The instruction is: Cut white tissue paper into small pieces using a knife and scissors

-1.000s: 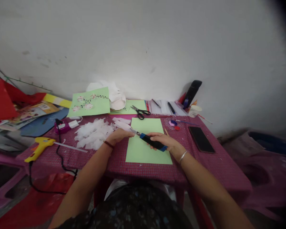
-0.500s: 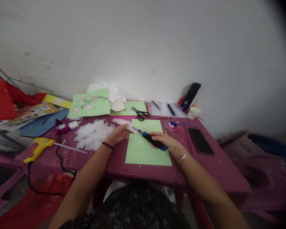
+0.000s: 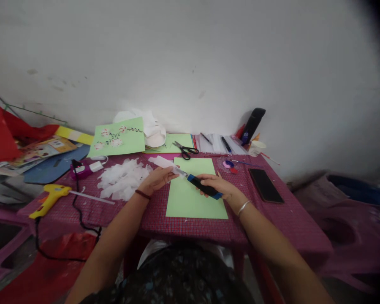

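Observation:
My right hand (image 3: 215, 185) is wrapped round a black and blue tool (image 3: 204, 187), whose narrow metal end points left. A white paper strip (image 3: 162, 162) is pinched in my left hand (image 3: 158, 179), and the tool's tip meets or overlaps its right end. Beneath both lies a plain light green sheet (image 3: 194, 204) on the checked tablecloth (image 3: 139, 219). A heap of white paper pieces (image 3: 124, 179) sits left of my left hand. Black-handled scissors (image 3: 186, 150) rest just beyond the green sheet, with their blades apart.
At left are a yellow glue gun (image 3: 52, 197) with its cord and a purple adapter (image 3: 82, 169). Behind stands a green card with flowers (image 3: 117, 137). Pens lie on a clear sleeve (image 3: 220, 145); a black phone (image 3: 266, 185) is at right. A wall rises behind.
The view has shifted slightly. My left hand's fingers have moved a little along the strip toward the tool's tip; my right hand keeps its hold on the tool.

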### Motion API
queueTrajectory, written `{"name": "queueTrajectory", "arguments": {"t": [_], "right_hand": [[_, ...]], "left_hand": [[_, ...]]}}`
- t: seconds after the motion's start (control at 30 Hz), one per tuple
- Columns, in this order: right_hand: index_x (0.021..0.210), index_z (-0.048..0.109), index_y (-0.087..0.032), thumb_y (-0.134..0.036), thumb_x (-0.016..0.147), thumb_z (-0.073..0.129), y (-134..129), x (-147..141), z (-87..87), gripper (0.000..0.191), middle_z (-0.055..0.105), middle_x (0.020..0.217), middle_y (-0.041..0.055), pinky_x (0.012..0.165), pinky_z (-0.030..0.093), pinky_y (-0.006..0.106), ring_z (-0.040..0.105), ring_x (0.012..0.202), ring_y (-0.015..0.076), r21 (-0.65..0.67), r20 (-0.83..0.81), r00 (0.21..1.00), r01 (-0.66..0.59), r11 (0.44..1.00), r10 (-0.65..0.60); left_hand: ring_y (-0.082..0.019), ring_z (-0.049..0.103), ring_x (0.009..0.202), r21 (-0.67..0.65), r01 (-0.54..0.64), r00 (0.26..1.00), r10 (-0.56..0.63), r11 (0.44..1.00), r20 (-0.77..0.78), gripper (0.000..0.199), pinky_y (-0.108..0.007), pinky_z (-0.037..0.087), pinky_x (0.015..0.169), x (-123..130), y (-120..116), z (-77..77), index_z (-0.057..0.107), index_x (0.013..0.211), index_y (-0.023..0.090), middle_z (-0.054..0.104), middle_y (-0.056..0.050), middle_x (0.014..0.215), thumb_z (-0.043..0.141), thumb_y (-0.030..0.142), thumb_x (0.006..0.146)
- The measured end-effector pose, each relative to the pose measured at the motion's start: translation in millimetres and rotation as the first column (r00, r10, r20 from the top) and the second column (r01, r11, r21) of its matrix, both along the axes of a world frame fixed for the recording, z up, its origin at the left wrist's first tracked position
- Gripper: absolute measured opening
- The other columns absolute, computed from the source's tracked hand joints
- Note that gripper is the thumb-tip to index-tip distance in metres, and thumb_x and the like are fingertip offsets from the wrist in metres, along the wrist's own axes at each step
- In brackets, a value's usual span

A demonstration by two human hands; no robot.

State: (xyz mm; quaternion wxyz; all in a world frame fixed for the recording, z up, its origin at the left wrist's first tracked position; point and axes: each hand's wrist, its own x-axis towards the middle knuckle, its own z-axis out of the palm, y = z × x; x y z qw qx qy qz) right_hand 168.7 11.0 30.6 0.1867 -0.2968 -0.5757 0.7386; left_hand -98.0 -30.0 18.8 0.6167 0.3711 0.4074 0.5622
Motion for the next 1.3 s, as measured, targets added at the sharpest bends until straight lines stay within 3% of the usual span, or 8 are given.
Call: {"name": "queueTrajectory", "arguments": {"t": [0.1, 0.27, 0.4, 0.53, 0.73, 0.9, 1.13, 1.3], "right_hand": [[0.114, 0.063, -0.016, -0.027, 0.077, 0.067, 0, -1, -0.9, 0.039, 0.07, 0.081, 0.0028, 0.051, 0.05, 0.022, 0.064, 0.059, 0.0122, 0.007, 0.005, 1.0, -0.009, 1.0, 0.009], [0.114, 0.064, -0.016, -0.028, 0.077, 0.066, 0, -1, -1.2, 0.038, 0.071, 0.084, 0.0039, 0.051, 0.051, 0.022, 0.065, 0.061, 0.0128, 0.015, 0.007, 1.0, -0.014, 1.0, 0.014], [0.112, 0.064, -0.017, -0.028, 0.076, 0.067, -1, -2, -0.6, 0.038, 0.071, 0.085, 0.0035, 0.051, 0.052, 0.022, 0.066, 0.062, 0.0125, 0.012, 0.012, 1.0, -0.013, 1.0, 0.012], [0.109, 0.065, -0.018, -0.029, 0.076, 0.068, 0, 0, -1.4, 0.035, 0.071, 0.083, 0.0034, 0.05, 0.051, 0.021, 0.066, 0.062, 0.0125, 0.018, 0.017, 0.999, -0.034, 0.999, 0.033], [0.113, 0.066, -0.018, -0.028, 0.076, 0.068, 4, 6, -3.6, 0.037, 0.072, 0.086, 0.0045, 0.049, 0.052, 0.022, 0.066, 0.063, 0.0136, 0.005, 0.072, 0.996, -0.046, 0.999, 0.045], [0.112, 0.067, -0.019, -0.029, 0.077, 0.068, 2, 5, -3.1, 0.037, 0.072, 0.086, 0.0043, 0.05, 0.052, 0.022, 0.067, 0.064, 0.0142, 0.015, 0.081, 0.995, -0.053, 0.999, 0.051], [0.112, 0.064, -0.017, -0.03, 0.075, 0.068, 0, 3, -0.3, 0.039, 0.072, 0.083, 0.0038, 0.048, 0.05, 0.022, 0.066, 0.062, 0.0141, -0.005, 0.02, 0.997, -0.068, 0.998, 0.068], [0.112, 0.065, -0.018, -0.03, 0.075, 0.068, 0, 5, -0.1, 0.039, 0.072, 0.085, 0.0035, 0.05, 0.051, 0.022, 0.067, 0.064, 0.0141, 0.005, 0.038, 0.997, -0.067, 0.998, 0.067]], "left_hand": [[-0.017, 0.066, 0.1, 0.007, 0.024, 0.998, -0.024, 1.0, -0.055, 0.017, -0.035, 0.05, 0.099, 3, -1, -0.2, 0.069, 0.084, 0.014, 0.073, -0.008, 0.102, 0.074, 0.029, 0.076], [-0.017, 0.066, 0.091, 0.03, -0.031, 0.984, 0.036, 0.999, -0.172, 0.019, -0.035, 0.052, 0.093, 7, 2, -5.2, 0.065, 0.075, 0.017, 0.072, -0.003, 0.088, 0.078, 0.029, 0.068], [-0.018, 0.066, 0.074, -0.006, -0.073, 0.897, 0.063, 0.997, -0.438, 0.016, -0.034, 0.055, 0.078, 5, 4, -7.2, 0.063, 0.072, 0.017, 0.069, -0.004, 0.075, 0.072, 0.03, 0.074], [-0.017, 0.061, 0.06, -0.045, -0.045, 0.841, 0.014, 0.998, -0.541, 0.016, -0.031, 0.051, 0.065, -1, 1, -0.3, 0.066, 0.063, 0.017, 0.066, -0.006, 0.063, 0.071, 0.027, 0.074], [-0.016, 0.06, 0.061, -0.005, 0.044, 0.666, -0.033, 0.999, -0.746, 0.026, -0.026, 0.048, 0.064, -17, -6, 16.8, 0.065, 0.057, 0.019, 0.065, -0.003, 0.06, 0.065, 0.036, 0.076], [-0.018, 0.062, 0.064, -0.008, 0.018, 0.662, -0.018, 1.0, -0.749, 0.025, -0.028, 0.049, 0.068, -18, -9, 21.7, 0.066, 0.059, 0.018, 0.068, -0.005, 0.063, 0.065, 0.037, 0.074], [-0.021, 0.064, 0.068, -0.062, 0.0, 0.65, -0.047, 0.998, -0.758, 0.026, -0.03, 0.05, 0.068, -7, -5, 5.3, 0.067, 0.059, 0.02, 0.069, -0.007, 0.066, 0.067, 0.041, 0.075], [-0.021, 0.062, 0.068, -0.076, 0.011, 0.551, -0.069, 0.997, -0.832, 0.036, -0.028, 0.046, 0.068, -14, -3, -8.7, 0.064, 0.053, 0.02, 0.068, -0.006, 0.065, 0.071, 0.051, 0.071]]}}
